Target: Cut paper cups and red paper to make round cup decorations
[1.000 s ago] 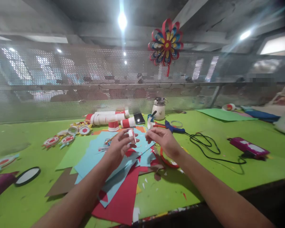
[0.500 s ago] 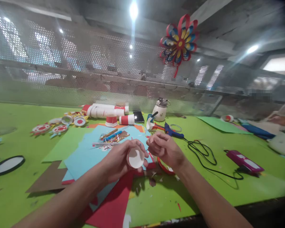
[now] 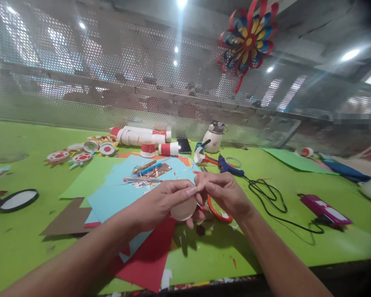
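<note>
Left hand (image 3: 165,200) closed round a small paper cup (image 3: 183,209), white bottom turned toward the camera, thumb and fingers wrapped over its top. Right hand (image 3: 227,194) pinched shut at the cup's upper edge, fingertips (image 3: 200,181) touching the left thumb; whether anything small sits in that pinch, cannot tell. Cup held above the bench (image 3: 266,231), over the edge of a spread of coloured sheets: blue paper (image 3: 117,196) on top, red paper (image 3: 148,255) nearest, brown paper (image 3: 68,220) to the left. Just under the right hand, a red ring (image 3: 218,212) lying flat. On the blue paper, pencils and scraps (image 3: 148,171). Farther back, a row of red-and-white cups (image 3: 151,144) on their sides and one upside down, a phone (image 3: 184,145) beside them, a white pot (image 3: 215,136), and a blue glue gun (image 3: 230,166) with its black cord (image 3: 272,202) running right toward a pink box (image 3: 324,208). To the far left, a black-rimmed oval (image 3: 18,200) and round paper pieces (image 3: 80,156). Hung above, a paper flower (image 3: 250,39) against the mesh screen (image 3: 111,82).
</note>
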### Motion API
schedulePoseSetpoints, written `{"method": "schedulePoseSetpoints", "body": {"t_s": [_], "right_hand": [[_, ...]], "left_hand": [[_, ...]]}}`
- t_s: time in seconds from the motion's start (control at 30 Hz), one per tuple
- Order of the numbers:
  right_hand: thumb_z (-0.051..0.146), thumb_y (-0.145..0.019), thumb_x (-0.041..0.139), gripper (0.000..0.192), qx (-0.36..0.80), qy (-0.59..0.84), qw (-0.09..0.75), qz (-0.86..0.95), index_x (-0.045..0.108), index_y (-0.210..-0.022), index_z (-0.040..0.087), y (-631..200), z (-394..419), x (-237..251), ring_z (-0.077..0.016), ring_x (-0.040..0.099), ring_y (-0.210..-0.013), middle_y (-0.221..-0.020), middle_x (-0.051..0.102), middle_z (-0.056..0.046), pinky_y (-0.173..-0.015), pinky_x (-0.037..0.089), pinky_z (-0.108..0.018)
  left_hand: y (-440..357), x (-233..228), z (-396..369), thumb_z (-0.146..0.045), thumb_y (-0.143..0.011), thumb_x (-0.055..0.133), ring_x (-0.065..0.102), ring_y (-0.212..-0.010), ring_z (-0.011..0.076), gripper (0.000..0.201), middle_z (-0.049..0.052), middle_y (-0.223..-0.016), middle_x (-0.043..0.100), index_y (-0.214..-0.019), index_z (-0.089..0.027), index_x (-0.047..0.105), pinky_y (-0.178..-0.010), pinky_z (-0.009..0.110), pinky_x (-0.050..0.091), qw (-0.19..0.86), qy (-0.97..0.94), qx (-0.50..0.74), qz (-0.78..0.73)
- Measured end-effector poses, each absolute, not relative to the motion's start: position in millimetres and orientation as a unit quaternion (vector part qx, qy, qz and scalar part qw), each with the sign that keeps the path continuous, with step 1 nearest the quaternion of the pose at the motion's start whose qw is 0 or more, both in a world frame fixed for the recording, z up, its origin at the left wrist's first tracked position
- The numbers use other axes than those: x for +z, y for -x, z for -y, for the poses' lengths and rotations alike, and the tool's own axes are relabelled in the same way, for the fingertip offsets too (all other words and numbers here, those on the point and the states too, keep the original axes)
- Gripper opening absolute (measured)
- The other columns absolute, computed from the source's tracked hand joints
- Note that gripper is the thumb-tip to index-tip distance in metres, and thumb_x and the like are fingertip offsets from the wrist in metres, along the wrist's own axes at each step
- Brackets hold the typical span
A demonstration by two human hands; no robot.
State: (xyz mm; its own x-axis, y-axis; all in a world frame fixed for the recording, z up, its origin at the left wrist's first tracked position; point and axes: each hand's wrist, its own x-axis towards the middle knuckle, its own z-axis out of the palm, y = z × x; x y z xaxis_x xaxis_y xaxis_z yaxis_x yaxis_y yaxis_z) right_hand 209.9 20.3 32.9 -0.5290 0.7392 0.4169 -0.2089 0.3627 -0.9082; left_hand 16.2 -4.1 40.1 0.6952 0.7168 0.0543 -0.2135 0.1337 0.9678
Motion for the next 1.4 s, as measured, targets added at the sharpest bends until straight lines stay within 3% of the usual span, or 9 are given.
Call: {"method": "schedulePoseSetpoints", "body": {"t_s": [0.47,0.7,0.93,1.17,1.27,1.4], "right_hand": [[0.028,-0.086,0.060,0.016,0.442,0.213,0.438,0.753,0.074,-0.082,0.021,-213,-25,33,-0.0128,0.052,-0.061,-0.067,0.059,-0.001,-0.059,0.044,-0.028],[0.032,-0.084,0.063,0.016,0.510,0.185,0.433,0.720,0.075,-0.084,0.021,-213,-23,33,-0.0114,0.055,-0.059,-0.073,0.059,-0.002,-0.054,0.047,-0.026],[0.027,-0.083,0.065,0.012,0.530,0.150,0.431,0.714,0.075,-0.085,0.022,-214,-24,32,-0.0098,0.056,-0.058,-0.069,0.060,-0.001,-0.053,0.046,-0.023],[0.028,-0.082,0.065,0.012,0.549,0.141,0.425,0.706,0.076,-0.085,0.023,-212,-22,33,-0.0094,0.049,-0.054,-0.064,0.055,0.000,-0.050,0.040,-0.024],[0.036,-0.082,0.063,0.018,0.560,0.157,0.484,0.654,0.073,-0.077,0.021,-211,-24,35,-0.0091,0.042,-0.052,-0.060,0.047,0.003,-0.051,0.037,-0.025],[0.026,-0.078,0.068,0.021,0.523,0.218,0.536,0.626,0.062,-0.059,0.017,-212,-29,36,-0.0110,0.047,-0.062,-0.066,0.050,0.001,-0.059,0.038,-0.027]], "left_hand": [[-21,48,9,-0.035,-0.082,0.056,0.062,-0.059,0.0160,0.022,0.005,-0.074,0.061,-0.072,-0.017,0.064,-0.055,0.027,0.050,0.661,-0.601,0.374,-0.250],[-19,45,11,-0.040,-0.086,0.049,0.065,-0.065,0.0186,0.027,0.008,-0.080,0.066,-0.082,-0.017,0.062,-0.063,0.030,0.052,0.688,-0.600,0.345,-0.220],[-18,40,10,-0.037,-0.089,0.045,0.065,-0.065,0.0158,0.026,0.009,-0.081,0.067,-0.084,-0.015,0.057,-0.064,0.029,0.050,0.716,-0.593,0.317,-0.188],[-21,42,9,-0.036,-0.086,0.050,0.063,-0.057,0.0133,0.026,0.007,-0.072,0.068,-0.074,-0.014,0.057,-0.057,0.024,0.048,0.717,-0.585,0.303,-0.228],[-23,39,9,-0.038,-0.082,0.055,0.061,-0.057,0.0126,0.026,0.006,-0.070,0.066,-0.071,-0.014,0.058,-0.055,0.024,0.047,0.715,-0.604,0.254,-0.244],[-24,32,9,-0.040,-0.076,0.062,0.059,-0.058,0.0118,0.026,0.004,-0.072,0.065,-0.068,-0.016,0.058,-0.053,0.023,0.044,0.700,-0.645,0.197,-0.236]]}}
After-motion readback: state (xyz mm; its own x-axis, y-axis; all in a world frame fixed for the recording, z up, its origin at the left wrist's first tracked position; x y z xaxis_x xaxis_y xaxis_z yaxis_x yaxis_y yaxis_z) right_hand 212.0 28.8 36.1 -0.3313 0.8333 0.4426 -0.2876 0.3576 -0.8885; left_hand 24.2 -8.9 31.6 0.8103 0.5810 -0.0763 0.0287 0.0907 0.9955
